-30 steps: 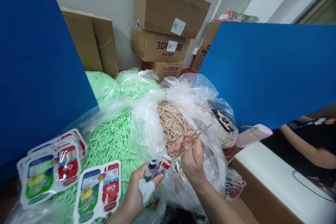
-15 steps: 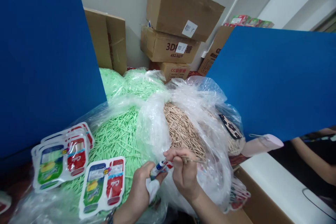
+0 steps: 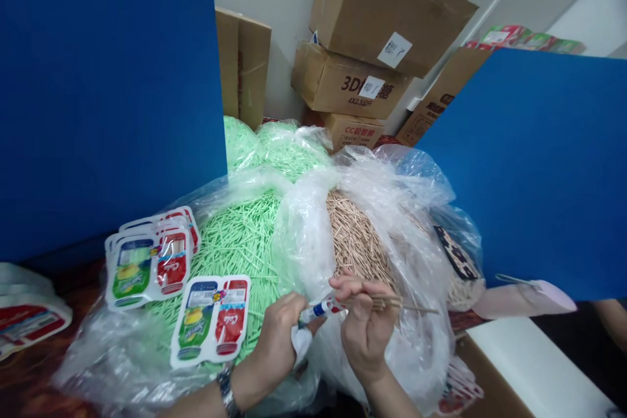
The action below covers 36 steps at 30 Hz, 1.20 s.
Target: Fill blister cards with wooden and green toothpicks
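Pinching thin wooden sticks (image 3: 392,304) in right hand (image 3: 365,326), lower centre; long axis horizontal, tips toward frame left, meeting small printed packet (image 3: 318,308) gripped by left hand (image 3: 279,333), just beside.

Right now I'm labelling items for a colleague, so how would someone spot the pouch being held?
Find the clear bag of tan sticks. Just before it, the left hand pinches a small pouch. Unlike the flat pouches lying on the green sticks, it is held edge-on.
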{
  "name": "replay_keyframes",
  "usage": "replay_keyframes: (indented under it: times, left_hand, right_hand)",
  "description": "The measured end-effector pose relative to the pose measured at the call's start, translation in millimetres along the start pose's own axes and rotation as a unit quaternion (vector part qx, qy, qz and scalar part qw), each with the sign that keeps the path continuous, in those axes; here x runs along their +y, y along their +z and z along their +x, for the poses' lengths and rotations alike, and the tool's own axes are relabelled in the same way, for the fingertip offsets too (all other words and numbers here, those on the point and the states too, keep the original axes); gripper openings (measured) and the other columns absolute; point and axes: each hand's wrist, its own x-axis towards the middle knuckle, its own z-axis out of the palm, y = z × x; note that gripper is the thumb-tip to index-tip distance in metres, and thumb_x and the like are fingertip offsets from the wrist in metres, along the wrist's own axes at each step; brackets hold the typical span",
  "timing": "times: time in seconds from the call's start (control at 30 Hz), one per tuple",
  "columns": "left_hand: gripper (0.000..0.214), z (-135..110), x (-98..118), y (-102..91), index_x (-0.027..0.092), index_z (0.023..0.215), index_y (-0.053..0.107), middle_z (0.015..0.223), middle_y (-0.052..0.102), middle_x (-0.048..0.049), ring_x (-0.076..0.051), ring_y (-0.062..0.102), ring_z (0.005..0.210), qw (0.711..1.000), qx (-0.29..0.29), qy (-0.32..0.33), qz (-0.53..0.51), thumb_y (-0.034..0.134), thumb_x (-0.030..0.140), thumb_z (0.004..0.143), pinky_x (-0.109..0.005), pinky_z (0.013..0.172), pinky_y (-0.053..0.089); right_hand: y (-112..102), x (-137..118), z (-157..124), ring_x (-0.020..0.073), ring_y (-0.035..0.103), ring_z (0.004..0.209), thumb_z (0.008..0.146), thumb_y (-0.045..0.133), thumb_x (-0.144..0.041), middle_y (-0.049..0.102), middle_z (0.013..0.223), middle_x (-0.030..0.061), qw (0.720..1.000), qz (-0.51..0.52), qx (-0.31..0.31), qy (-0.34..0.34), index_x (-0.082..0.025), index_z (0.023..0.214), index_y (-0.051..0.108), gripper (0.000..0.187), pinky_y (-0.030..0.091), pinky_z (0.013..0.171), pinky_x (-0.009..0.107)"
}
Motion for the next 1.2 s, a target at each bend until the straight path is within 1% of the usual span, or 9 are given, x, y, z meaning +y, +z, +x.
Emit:
replay_keyframes:
  times: [0.13,0.23,0.33,0.5,0.6,0.73,0.87,1.03,1.2]
  left_hand:
    - [0.028,1.7,3.0,-0.1,0.018,0.06,0.047,0.062,0.05,0.0019,-0.015,0.052,0.06,0.999,-0.003,-0.03,-0.03,0.06,0.027,0.083,-0.024,0.055,0.032]
    - [0.026,1.6,2.3,1.3,0.018,0.06,0.048,0.063,0.051,0.0017,-0.016,0.051,0.061,0.998,-0.001,-0.047,-0.035,0.063,0.026,0.08,-0.024,0.055,0.033]
    - [0.026,0.3,1.2,1.7,0.018,0.06,0.048,0.062,0.051,0.0017,-0.016,0.051,0.06,0.999,0.003,-0.044,-0.029,0.064,0.026,0.079,-0.024,0.055,0.034]
    - [0.027,-1.3,3.1,-3.2,0.019,0.061,0.046,0.065,0.052,-0.0002,-0.017,0.052,0.062,1.0,-0.015,-0.021,0.003,0.058,0.026,0.083,-0.026,0.057,0.035]
    - [0.027,-2.4,3.0,-5.8,0.019,0.063,0.046,0.066,0.053,-0.0015,-0.018,0.053,0.063,1.0,-0.017,0.001,0.02,0.055,0.027,0.086,-0.026,0.057,0.035]
    - [0.02,-3.0,2.7,-8.1,0.018,0.065,0.047,0.068,0.055,-0.0032,-0.019,0.054,0.066,0.999,-0.024,0.035,0.029,0.052,0.019,0.085,-0.027,0.058,0.035]
    - [0.016,-2.5,3.7,-9.6,0.018,0.066,0.05,0.067,0.054,-0.0031,-0.019,0.054,0.066,0.998,-0.028,0.052,0.032,0.05,0.013,0.081,-0.027,0.057,0.035]
    - [0.013,-3.8,0.1,-10.5,0.017,0.069,0.054,0.069,0.057,-0.0035,-0.019,0.054,0.068,0.997,-0.033,0.063,0.042,0.049,0.011,0.08,-0.027,0.059,0.035]
    - [0.013,-3.8,-8.1,-9.4,0.017,0.069,0.054,0.07,0.057,-0.0026,-0.018,0.054,0.068,0.997,-0.044,0.062,0.029,0.052,0.011,0.08,-0.026,0.059,0.035]
  right_hand:
    - [-0.9,4.5,-2.7,0.0176,0.066,0.077,0.097,0.041,-0.022,0.062,0.075,-0.004,0.998,-0.006,-0.012,-0.056,-0.025,0.107,0.044,0.011,0.045,0.089,0.051]
    - [2.0,1.9,-2.5,0.0173,0.065,0.075,0.097,0.042,-0.023,0.061,0.074,-0.0046,0.999,0.005,-0.004,-0.051,-0.026,0.108,0.044,0.011,0.046,0.088,0.05]
    - [7.3,-4.1,-0.8,0.0144,0.064,0.068,0.097,0.043,-0.024,0.056,0.068,-0.0077,0.999,0.04,0.027,0.011,-0.026,0.104,0.045,0.008,0.045,0.089,0.048]
    - [12.8,-8.3,1.7,0.0109,0.06,0.064,0.097,0.042,-0.03,0.051,0.066,-0.0097,0.974,0.093,0.08,0.19,-0.025,0.101,0.044,0.006,0.039,0.098,0.048]
    - [12.5,-6.1,1.3,0.013,0.059,0.07,0.097,0.043,-0.034,0.05,0.065,-0.0083,0.965,0.082,0.1,0.227,-0.025,0.1,0.044,0.01,0.039,0.098,0.045]
    - [11.4,-2.2,-1.2,0.0171,0.058,0.078,0.096,0.042,-0.038,0.05,0.066,-0.0053,0.965,0.069,0.1,0.234,-0.024,0.1,0.044,0.015,0.042,0.091,0.042]
    - [10.0,-0.2,-3.0,0.0172,0.058,0.081,0.096,0.041,-0.038,0.051,0.067,-0.0052,0.965,0.078,0.096,0.232,-0.024,0.1,0.043,0.014,0.042,0.093,0.044]
    - [5.6,0.5,0.3,0.0154,0.06,0.072,0.097,0.039,-0.036,0.051,0.065,-0.0066,0.958,0.093,0.094,0.255,-0.025,0.102,0.043,0.013,0.043,0.095,0.046]
    - [3.0,3.2,2.0,0.0142,0.06,0.069,0.098,0.039,-0.035,0.052,0.063,-0.0074,0.961,0.098,0.085,0.243,-0.026,0.102,0.044,0.012,0.041,0.099,0.048]
